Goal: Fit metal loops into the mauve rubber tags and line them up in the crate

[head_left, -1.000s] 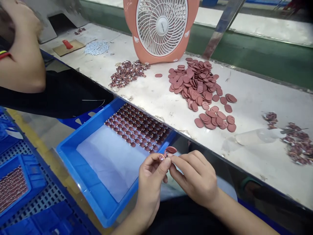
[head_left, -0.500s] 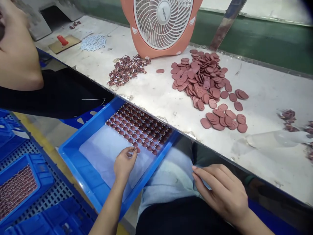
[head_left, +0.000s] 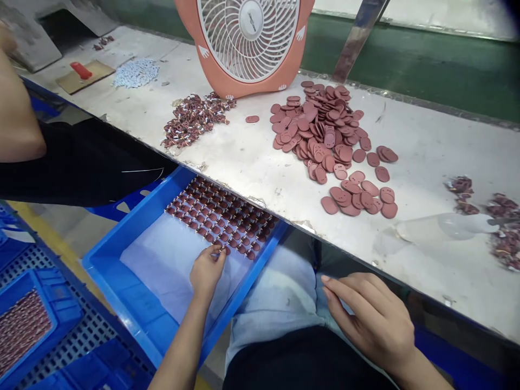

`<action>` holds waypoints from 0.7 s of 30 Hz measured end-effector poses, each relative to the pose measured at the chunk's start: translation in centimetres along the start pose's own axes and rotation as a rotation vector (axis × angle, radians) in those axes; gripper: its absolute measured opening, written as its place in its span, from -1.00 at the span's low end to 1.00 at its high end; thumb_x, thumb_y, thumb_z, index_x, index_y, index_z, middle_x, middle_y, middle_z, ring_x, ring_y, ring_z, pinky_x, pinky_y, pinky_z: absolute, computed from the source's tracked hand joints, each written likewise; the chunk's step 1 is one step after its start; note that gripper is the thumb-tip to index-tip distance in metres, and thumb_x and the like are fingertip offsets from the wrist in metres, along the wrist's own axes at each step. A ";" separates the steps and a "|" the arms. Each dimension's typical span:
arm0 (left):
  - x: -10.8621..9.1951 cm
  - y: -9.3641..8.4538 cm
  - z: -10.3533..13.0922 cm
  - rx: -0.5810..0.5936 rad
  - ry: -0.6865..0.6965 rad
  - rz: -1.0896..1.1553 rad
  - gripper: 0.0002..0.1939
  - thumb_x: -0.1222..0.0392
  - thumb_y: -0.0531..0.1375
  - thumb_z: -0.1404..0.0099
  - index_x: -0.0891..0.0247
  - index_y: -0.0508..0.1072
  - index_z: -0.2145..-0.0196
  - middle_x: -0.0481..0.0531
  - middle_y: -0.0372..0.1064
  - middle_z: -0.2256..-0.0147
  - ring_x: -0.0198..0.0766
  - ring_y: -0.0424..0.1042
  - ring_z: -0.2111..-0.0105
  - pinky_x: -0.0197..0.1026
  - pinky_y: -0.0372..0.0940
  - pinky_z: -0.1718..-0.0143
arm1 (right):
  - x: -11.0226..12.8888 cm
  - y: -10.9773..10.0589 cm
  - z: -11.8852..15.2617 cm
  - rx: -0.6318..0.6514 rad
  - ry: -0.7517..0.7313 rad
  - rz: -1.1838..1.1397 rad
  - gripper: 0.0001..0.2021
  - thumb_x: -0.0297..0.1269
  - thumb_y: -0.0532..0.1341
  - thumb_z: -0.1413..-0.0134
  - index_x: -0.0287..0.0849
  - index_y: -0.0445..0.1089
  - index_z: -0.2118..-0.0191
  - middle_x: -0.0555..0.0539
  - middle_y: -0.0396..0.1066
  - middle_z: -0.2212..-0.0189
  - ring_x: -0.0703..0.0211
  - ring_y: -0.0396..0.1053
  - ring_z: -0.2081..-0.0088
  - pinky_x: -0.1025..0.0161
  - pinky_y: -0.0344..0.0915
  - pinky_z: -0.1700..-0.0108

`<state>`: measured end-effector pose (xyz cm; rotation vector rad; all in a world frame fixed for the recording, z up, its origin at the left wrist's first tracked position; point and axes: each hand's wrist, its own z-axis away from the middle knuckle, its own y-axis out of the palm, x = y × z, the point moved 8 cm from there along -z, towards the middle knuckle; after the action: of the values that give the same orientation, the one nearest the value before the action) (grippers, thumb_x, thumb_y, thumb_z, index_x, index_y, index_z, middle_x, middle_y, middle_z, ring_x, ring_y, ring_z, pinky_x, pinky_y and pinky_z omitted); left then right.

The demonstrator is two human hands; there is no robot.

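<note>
My left hand [head_left: 208, 271] is over the blue tray [head_left: 134, 319], thumb and fingers pinched on a small reddish-brown oval piece [head_left: 226, 251], partly hidden by the fingertips. It is beside rows of similar assembled pieces [head_left: 219, 212] with small light-coloured bits at their ends, lying on a white sheet [head_left: 158, 265] in the tray. My right hand [head_left: 371, 317] hovers above my lap near the table edge. Its fingers are stretched out, with a small gap between thumb and forefinger and nothing visible between them.
On the worktable [head_left: 252, 162] lie a heap of flat oval pieces [head_left: 325, 130], a pile of small dark red bows [head_left: 195, 119], pale blue bits [head_left: 136, 73] and a clear bottle [head_left: 447, 226]. An orange fan [head_left: 249, 49] stands behind. A person's arm [head_left: 18, 114] is at left.
The view has shifted, so the table's contents appear farther left. My left hand has moved closer to the rows with its piece. My right hand stays much the same.
</note>
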<state>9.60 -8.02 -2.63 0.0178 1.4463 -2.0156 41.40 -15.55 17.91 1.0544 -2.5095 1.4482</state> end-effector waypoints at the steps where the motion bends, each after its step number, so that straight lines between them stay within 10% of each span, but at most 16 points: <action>1: 0.0 -0.1 -0.1 -0.008 0.000 -0.003 -0.67 -0.01 0.18 -0.38 0.27 0.48 0.05 0.10 0.50 0.12 -0.14 0.50 0.17 0.06 0.40 0.09 | -0.1 0.0 0.0 -0.001 0.005 0.002 -0.73 -0.60 0.30 -0.07 -0.25 0.45 0.09 -0.06 0.48 0.44 0.19 0.37 0.43 0.23 0.39 0.38; 7: -1.3 -2.5 0.9 -0.167 0.082 0.029 -0.72 -0.06 0.24 -0.25 0.15 0.58 0.21 0.07 0.58 0.35 0.01 0.56 0.31 -0.04 0.39 0.27 | -1.2 -1.9 0.6 -0.053 0.045 0.066 -0.68 -0.58 0.32 -0.06 -0.18 0.45 0.06 -0.02 0.48 0.43 0.21 0.39 0.44 0.24 0.40 0.36; 10: -4.5 -5.4 3.1 -0.362 0.199 0.103 -0.64 -0.03 0.19 -0.31 0.22 0.53 0.06 0.18 0.55 0.15 -0.01 0.54 0.20 -0.03 0.40 0.19 | -3.6 -5.0 1.7 -0.229 0.160 0.216 -0.66 -0.57 0.36 0.00 -0.14 0.47 0.09 -0.05 0.48 0.37 0.15 0.41 0.37 0.16 0.38 0.27; 12: -8.7 -7.5 5.3 -0.511 0.381 0.188 -0.69 0.04 0.21 -0.31 0.19 0.51 0.04 0.18 0.51 0.05 -0.05 0.48 0.06 -0.06 0.37 0.08 | -5.9 -7.4 2.7 -0.380 0.309 0.325 -0.65 -0.50 0.37 -0.03 -0.15 0.43 0.04 -0.12 0.44 0.29 0.06 0.39 0.32 0.05 0.35 0.20; 15: -18.4 -9.8 10.4 -0.687 1.012 0.318 -0.74 0.25 0.31 -0.23 0.13 0.54 0.09 0.11 0.55 0.14 -0.08 0.48 0.13 0.00 0.31 0.00 | -9.3 -8.8 3.3 -0.434 0.522 0.370 -0.48 -0.19 0.33 -0.13 -0.21 0.26 -0.17 -0.24 0.35 0.13 -0.07 0.36 0.21 -0.05 0.36 0.18; 18: -26.8 -8.5 11.7 -0.420 1.279 0.176 -0.77 0.23 0.22 -0.35 0.15 0.53 0.04 0.12 0.53 0.08 -0.08 0.44 0.05 -0.02 0.29 -0.01 | -11.6 -7.9 2.5 -0.297 0.639 0.346 -0.33 0.06 0.32 -0.08 -0.25 0.22 -0.18 -0.27 0.32 0.11 -0.18 0.31 0.13 -0.12 0.34 0.15; 21: -30.6 -6.9 11.5 -0.252 1.310 -0.059 -0.70 0.05 0.18 -0.38 0.16 0.52 0.00 0.14 0.50 -0.02 -0.01 0.40 -0.02 0.00 0.28 0.05 | -12.7 -7.0 1.6 -0.195 0.695 0.296 -0.50 0.08 0.31 -0.07 -0.22 0.34 0.05 -0.19 0.34 0.26 -0.14 0.27 0.18 -0.09 0.28 0.14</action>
<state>34.20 -1.53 18.98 1.4094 2.4187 -1.8269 55.57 -12.39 17.53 0.0989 -2.2571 1.2876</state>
